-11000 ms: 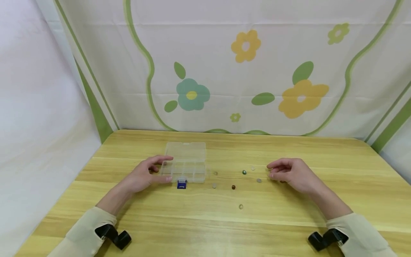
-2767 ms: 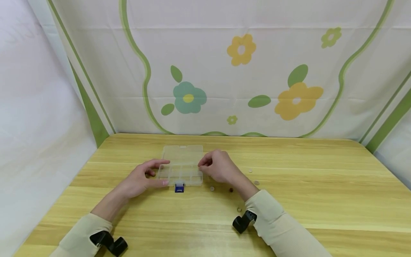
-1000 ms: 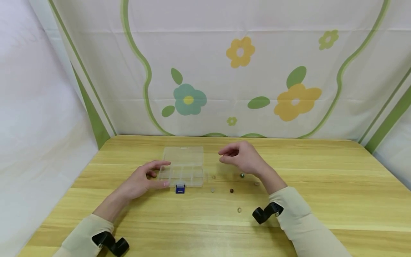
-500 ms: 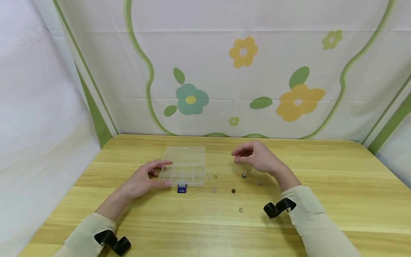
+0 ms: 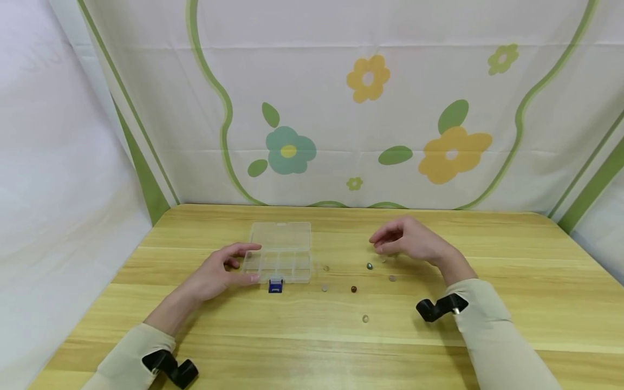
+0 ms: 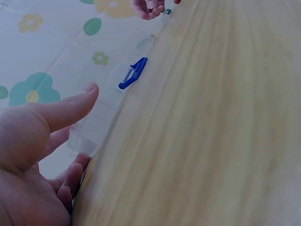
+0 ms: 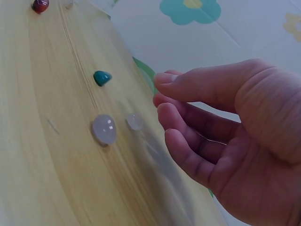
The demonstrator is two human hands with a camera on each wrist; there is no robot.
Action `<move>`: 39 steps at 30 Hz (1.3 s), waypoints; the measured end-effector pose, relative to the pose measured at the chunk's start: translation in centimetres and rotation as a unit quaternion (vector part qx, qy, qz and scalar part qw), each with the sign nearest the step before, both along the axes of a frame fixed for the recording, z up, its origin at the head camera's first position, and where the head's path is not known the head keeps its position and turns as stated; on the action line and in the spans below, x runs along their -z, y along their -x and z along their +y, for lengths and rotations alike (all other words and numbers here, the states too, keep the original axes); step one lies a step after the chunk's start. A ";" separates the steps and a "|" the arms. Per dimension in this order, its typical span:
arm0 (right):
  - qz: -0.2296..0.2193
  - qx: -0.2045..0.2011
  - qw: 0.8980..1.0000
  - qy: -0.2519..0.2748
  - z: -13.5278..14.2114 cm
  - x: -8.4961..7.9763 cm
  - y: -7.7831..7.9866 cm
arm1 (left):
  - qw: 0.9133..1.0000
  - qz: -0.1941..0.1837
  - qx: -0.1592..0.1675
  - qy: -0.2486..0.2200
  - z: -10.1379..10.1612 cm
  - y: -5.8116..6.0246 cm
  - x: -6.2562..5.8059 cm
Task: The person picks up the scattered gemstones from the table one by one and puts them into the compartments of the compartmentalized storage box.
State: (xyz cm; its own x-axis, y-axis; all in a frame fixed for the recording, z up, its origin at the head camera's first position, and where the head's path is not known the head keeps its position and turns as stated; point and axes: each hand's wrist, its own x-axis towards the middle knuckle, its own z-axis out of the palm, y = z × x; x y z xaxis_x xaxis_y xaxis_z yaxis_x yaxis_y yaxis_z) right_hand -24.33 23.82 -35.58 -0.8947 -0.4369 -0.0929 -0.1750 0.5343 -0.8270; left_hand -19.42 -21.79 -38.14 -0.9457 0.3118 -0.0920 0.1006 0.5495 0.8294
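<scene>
A clear plastic compartment box lies with its lid folded back and a blue latch at its front. My left hand grips the left end, thumb at the front and forefinger at the back; the left wrist view shows the thumb beside the clear wall. My right hand hovers with loosely bent fingers, nothing visible between them. Beneath and left of it are a clear stone, a pale lavender stone and a green stone, all apart from the fingers.
Also on the wooden table lie a dark red stone, a yellowish stone nearer the front, and pale stones just right of the box. A flowered curtain hangs behind the table's back edge.
From the box's right end, where it was 2.8 seconds ago, my right hand has moved rightward to above the clear stone. My left hand, the box and the stones stay in place.
</scene>
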 end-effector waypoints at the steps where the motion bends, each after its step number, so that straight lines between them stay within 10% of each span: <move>1: -0.005 -0.002 1.000 -0.001 0.1 0.0 0.0 | 1.000 0.000 0.000 0.000 0.0 0.0 0.0; 39: -0.003 -0.035 0.998 -0.060 0.0 0.6 -0.1 | 1.000 -0.002 0.001 -0.010 -0.1 0.0 0.0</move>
State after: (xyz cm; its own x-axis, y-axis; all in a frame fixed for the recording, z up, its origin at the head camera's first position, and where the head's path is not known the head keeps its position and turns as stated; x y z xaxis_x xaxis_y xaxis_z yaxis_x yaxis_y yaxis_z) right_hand -24.20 23.84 -36.14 -0.8616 -0.4838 -0.1538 -0.2103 0.6158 -0.7594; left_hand -19.41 -21.91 -38.15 -0.9448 0.3153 -0.0890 0.0984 0.5323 0.8408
